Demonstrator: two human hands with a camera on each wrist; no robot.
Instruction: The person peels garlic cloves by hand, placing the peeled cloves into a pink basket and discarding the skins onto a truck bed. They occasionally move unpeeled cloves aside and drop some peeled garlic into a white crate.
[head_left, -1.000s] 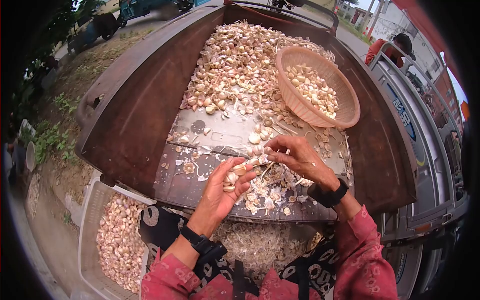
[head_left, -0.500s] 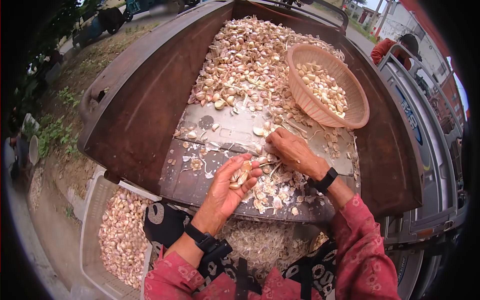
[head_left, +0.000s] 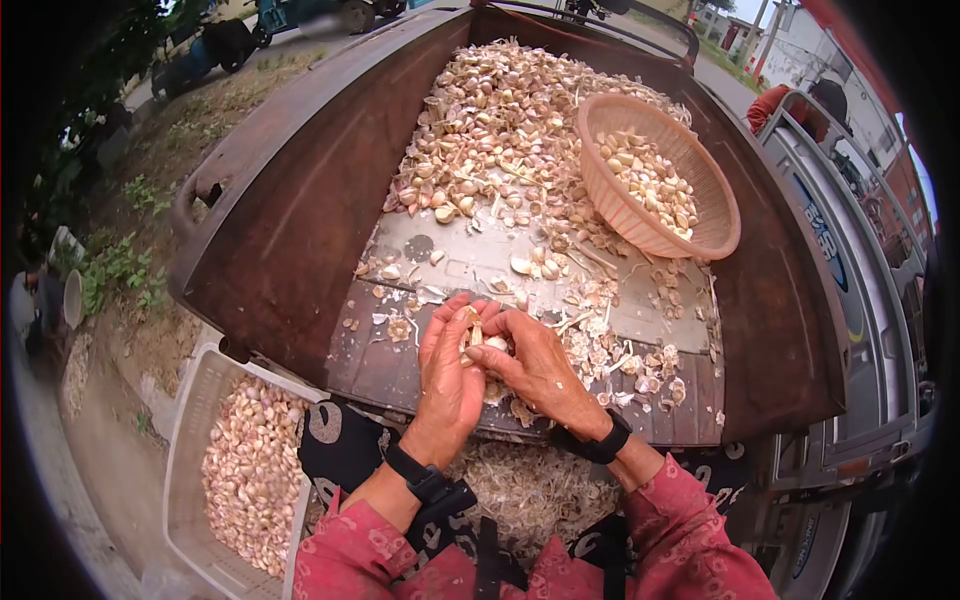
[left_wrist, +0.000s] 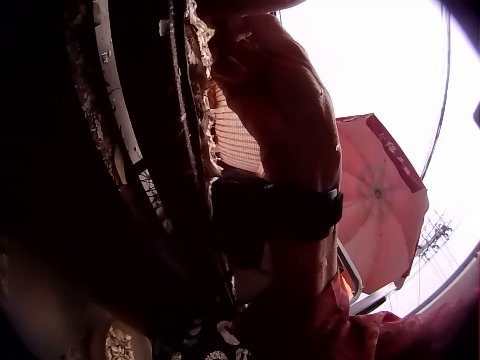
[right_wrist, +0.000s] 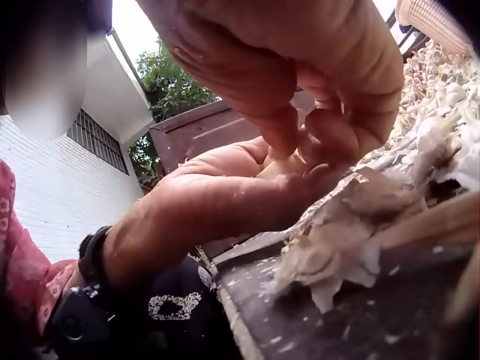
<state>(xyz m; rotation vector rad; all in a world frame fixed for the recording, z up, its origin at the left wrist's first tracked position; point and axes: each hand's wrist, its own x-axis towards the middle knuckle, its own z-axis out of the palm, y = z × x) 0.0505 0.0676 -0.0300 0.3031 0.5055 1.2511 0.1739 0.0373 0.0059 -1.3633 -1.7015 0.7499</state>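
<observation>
My left hand (head_left: 448, 365), palm up and cupped, holds several garlic cloves (head_left: 473, 338) over the front edge of the metal bed. Coming in from the right, my right hand (head_left: 545, 370) meets it, thumb and fingers pinching a clove in the left palm. In the right wrist view, the right hand (right_wrist: 300, 67) curls down over the left hand (right_wrist: 210, 191), and their fingers hide most of the cloves. Dry garlic skins (right_wrist: 334, 240) lie on the bed beside them. The left wrist view shows the right hand (left_wrist: 285, 105) in shadow.
A heap of garlic (head_left: 500, 110) covers the back of the rusty-walled metal bed (head_left: 300, 190). On its right leans a pink basket (head_left: 660, 235) of cloves. A pale crate (head_left: 185, 440) of garlic stands at lower left. Loose cloves (head_left: 540, 262) lie in front of the heap.
My right hand has come back from the loose cloves on the bed to the left hand. Both hands now meet slightly nearer the body, and more skins show on the bed.
</observation>
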